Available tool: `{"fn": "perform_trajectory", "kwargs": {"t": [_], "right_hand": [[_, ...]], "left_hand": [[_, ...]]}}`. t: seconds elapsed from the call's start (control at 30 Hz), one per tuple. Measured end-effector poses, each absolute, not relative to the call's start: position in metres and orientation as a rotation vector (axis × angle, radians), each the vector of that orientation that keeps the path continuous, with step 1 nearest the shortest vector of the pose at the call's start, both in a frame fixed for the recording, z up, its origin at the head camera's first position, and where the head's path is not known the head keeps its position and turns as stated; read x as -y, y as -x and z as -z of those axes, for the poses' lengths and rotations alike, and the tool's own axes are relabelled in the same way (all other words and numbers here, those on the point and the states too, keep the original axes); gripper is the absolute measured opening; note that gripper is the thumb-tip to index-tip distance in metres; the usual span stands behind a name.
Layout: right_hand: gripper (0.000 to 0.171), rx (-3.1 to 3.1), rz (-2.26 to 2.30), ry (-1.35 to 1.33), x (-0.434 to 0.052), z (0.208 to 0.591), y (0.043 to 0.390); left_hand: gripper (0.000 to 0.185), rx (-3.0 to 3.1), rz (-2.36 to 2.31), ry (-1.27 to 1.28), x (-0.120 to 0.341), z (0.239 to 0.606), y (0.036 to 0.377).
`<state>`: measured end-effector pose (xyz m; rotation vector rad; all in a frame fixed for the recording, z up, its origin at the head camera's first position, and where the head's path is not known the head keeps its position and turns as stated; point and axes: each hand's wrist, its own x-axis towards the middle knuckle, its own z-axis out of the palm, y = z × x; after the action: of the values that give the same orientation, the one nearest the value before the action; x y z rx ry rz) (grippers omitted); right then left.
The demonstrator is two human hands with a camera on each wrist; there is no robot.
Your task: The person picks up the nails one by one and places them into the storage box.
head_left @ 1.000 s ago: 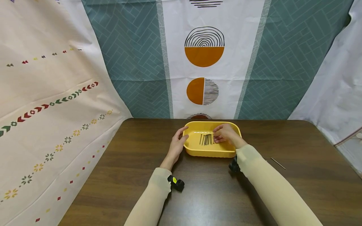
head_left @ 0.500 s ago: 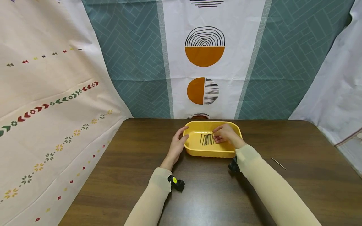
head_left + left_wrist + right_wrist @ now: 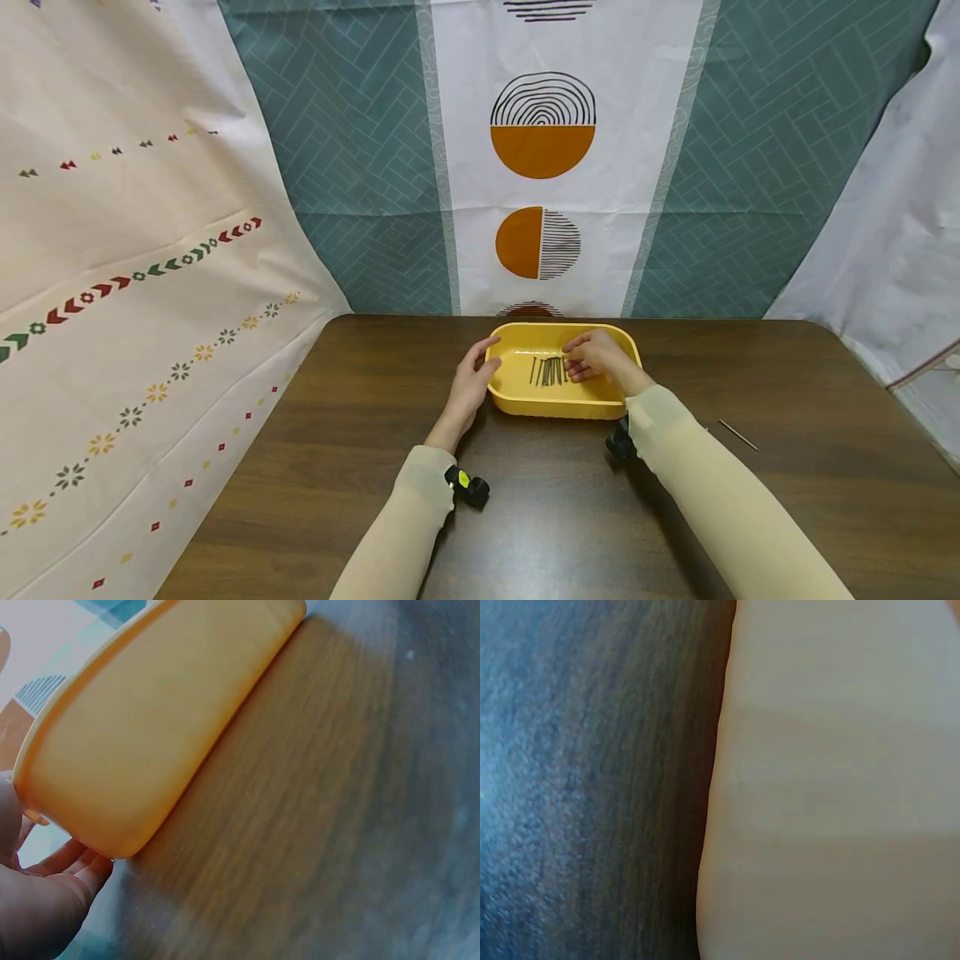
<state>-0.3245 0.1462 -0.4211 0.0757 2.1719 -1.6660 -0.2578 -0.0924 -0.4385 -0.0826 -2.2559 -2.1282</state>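
tray mid-bench | nails inside tray | left hand cups tray's left wall | right hand pinching nails, fingers curled | risk: thin nails slip, scatter

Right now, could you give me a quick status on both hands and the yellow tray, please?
Left hand holds yellow tray at its left rim. Right hand inside tray, fingers on the nails. One loose nail lies apart, right.

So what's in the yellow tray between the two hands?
A row of thin dark nails lies in the yellow tray, between left hand and right hand, in the head view.
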Motion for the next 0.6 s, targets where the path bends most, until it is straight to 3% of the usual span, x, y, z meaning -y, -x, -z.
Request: {"fn": "perform_trajectory", "kwargs": {"t": [0.27, 0.6], "right_hand": [[0.034, -2.119, 1.703, -0.048, -0.152, 0.411, 0.323], [0.046, -2.146, 1.502, 0.207, -0.186, 0.383, 0.318]], "left_hand": [[0.044, 2.269, 2.136, 0.047, 0.095, 0.461, 0.276], [0.043, 2.246, 2.135, 0.073, 0.097, 0.469, 0.279]]}}
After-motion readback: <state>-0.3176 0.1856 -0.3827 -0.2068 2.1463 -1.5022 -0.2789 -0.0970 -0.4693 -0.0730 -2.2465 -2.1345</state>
